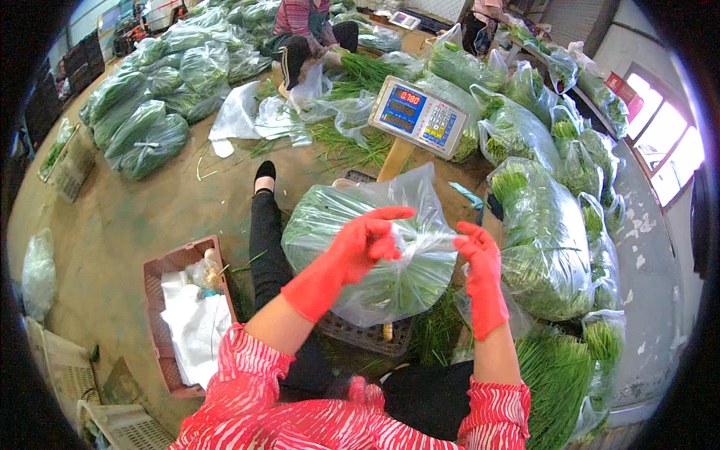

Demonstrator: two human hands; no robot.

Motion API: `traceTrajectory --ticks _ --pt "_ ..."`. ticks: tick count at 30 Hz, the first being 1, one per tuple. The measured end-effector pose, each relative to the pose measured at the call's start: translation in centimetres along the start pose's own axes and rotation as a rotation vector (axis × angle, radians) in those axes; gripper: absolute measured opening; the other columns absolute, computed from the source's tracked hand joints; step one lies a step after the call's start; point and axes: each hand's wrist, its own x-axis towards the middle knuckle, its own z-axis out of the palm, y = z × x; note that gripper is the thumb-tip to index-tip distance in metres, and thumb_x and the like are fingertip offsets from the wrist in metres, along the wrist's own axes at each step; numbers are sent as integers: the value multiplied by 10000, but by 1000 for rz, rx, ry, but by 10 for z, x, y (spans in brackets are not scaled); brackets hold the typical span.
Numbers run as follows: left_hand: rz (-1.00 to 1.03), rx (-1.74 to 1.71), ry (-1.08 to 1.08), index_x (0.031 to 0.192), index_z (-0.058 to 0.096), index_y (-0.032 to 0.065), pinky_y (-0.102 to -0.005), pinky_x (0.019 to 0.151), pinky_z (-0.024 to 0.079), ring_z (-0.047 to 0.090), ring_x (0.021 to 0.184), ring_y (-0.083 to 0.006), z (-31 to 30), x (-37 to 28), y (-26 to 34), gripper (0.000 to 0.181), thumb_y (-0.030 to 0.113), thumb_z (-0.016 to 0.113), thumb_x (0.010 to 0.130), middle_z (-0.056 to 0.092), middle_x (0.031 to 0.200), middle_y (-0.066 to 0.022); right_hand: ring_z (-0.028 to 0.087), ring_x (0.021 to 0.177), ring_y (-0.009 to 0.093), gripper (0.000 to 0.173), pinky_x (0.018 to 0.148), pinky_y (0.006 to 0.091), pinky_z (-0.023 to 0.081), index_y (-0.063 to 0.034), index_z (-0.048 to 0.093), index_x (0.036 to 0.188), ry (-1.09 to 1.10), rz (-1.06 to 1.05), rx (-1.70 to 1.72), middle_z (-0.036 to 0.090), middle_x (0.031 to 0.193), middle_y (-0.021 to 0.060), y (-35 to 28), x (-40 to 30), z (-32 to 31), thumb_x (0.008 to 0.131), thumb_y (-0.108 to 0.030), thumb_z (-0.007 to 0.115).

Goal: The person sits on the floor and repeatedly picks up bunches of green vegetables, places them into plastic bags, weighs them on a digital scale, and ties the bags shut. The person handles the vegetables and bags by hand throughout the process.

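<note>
In front of me a clear plastic bag (pixel 332 208) packed with long green stalks rests above a dark plastic crate (pixel 365 336). Its gathered neck runs between my two hands, both in red rubber gloves. My left hand (pixel 368 242) grips the twisted plastic on one side, index finger stretched out. Fingertips of my right hand (pixel 478 247) pinch a thin white strand of plastic pulled out to the right. Just beyond the bag stands a digital scale display (pixel 417 117) on a post, its red digits lit.
A reddish crate (pixel 188 315) with white bags stands at my left. Filled bags (pixel 540 247) line the right side, beside loose green stalks (pixel 554 382). More bags (pixel 163 95) are heaped far left. A person (pixel 304 34) sits ahead handling stalks; another person (pixel 486 17) stands farther back.
</note>
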Motion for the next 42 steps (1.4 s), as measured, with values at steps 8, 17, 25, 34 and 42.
traceTrajectory --ticks 8,17,25,34,42 --pt "323 -200 487 1314 373 65 -377 696 517 590 942 -325 -61 64 27 619 410 610 858 535 1175 -257 230 353 41 298 375 221 231 60 527 1180 -270 398 619 264 510 -81 9 -77 61 956 -128 470" --pt "-90 272 -42 1314 462 68 -365 694 530 637 761 -264 -34 33 50 557 445 525 908 654 1011 -165 289 364 33 435 391 196 286 18 449 1310 -277 471 653 580 783 45 18 -90 0 970 -253 445" --pt "-46 1501 -104 1149 524 39 -369 667 526 668 777 -207 87 -26 11 342 295 549 924 641 922 -95 419 511 81 596 453 197 383 -33 365 1387 -556 584 1239 502 1290 230 -16 -37 52 931 -390 506" --pt "-96 1787 -129 1048 621 119 -305 690 481 606 771 -150 11 -10 -36 219 216 646 853 642 899 -37 633 960 219 575 730 294 554 57 465 1274 -381 489 883 639 1017 188 -21 -48 66 923 -394 526" --pt "300 1152 933 888 609 61 -309 642 475 601 736 -147 -113 27 12 155 145 682 779 634 787 -56 602 685 187 344 667 307 515 -22 562 1172 -337 532 158 621 853 73 -3 -95 24 929 -266 554"
